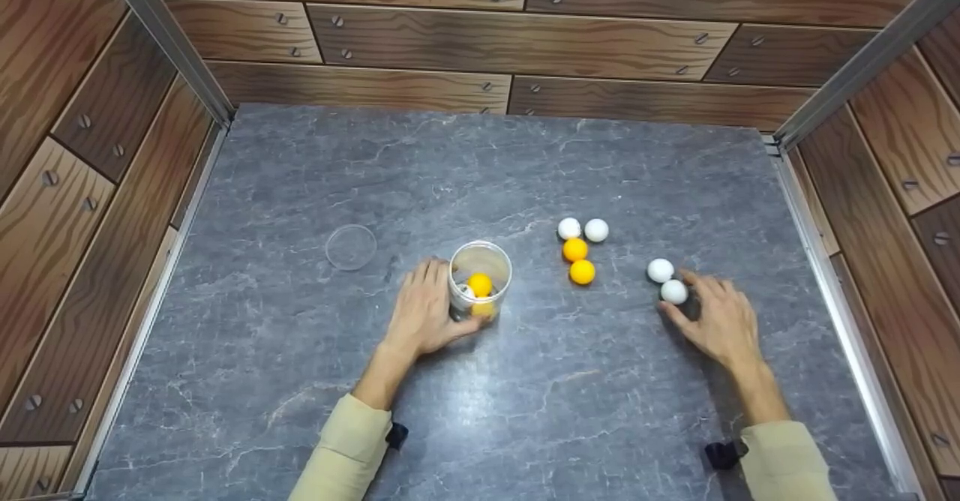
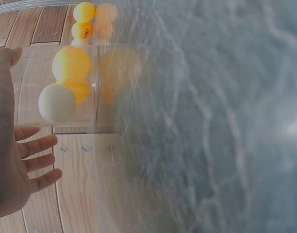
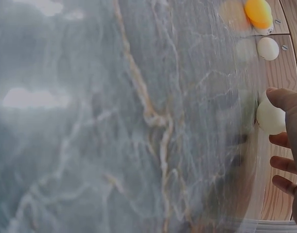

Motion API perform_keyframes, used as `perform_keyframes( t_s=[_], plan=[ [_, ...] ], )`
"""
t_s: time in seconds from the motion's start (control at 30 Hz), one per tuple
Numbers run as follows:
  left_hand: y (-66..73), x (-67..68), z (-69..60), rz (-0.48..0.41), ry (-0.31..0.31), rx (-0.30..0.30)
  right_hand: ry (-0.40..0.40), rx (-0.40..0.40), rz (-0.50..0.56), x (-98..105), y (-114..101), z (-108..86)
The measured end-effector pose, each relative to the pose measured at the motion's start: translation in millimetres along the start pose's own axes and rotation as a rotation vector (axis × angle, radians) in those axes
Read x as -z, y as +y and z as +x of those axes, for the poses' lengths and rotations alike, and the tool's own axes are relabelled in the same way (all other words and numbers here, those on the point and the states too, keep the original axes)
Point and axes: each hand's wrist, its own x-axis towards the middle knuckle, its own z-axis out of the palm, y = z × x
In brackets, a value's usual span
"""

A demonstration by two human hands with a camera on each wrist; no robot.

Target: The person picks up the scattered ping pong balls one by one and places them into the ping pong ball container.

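Wood-patterned panels (image 1: pixel 420 34) back a grey counter (image 1: pixel 300 351). Mid-counter, the left hand (image 1: pixel 424 304) holds the clear cup (image 1: pixel 472 259) between thumb and fingers; best kept upright. To its right, the right hand (image 1: pixel 721 321) flanks a white ball (image 1: pixel 674 292) with thumb and forefinger; whether gripped, I cannot tell. A light pinch would spare the neighbouring ball (image 1: pixel 660 270).

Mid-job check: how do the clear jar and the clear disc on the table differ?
The clear jar stands upright with tall walls; the clear disc lies flat and thin. Balls sit inside the jar, none on the disc. The left hand holds the jar, while neither hand touches the disc. Both are see-through and round.
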Motion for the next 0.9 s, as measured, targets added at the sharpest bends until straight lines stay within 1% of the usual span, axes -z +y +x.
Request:
perform_keyframes(
  t_s=[0.3, 0.5, 0.73, 0.9],
  plan=[
    [0.3, -0.4, 0.3, -0.003, 0.041, -0.007, 0.025, -0.004, 0.008, -1.8, 0.9, -4.5],
    [0.3, -1.0, 0.0, -0.002, 0.042, -0.008, 0.019, -0.006, -0.002, -2.7, 0.0, -5.4],
    [-0.2, -2.4, -0.2, 0.004, 0.058, -0.017, 0.005, -0.008, 0.006, -2.8, -1.3, -6.3],
    [-0.5, -3.0, -0.1, 0.007, 0.054, -0.017, 0.015, -0.01, 0.01, -2.4, -2.6, -9.1]
  ],
)
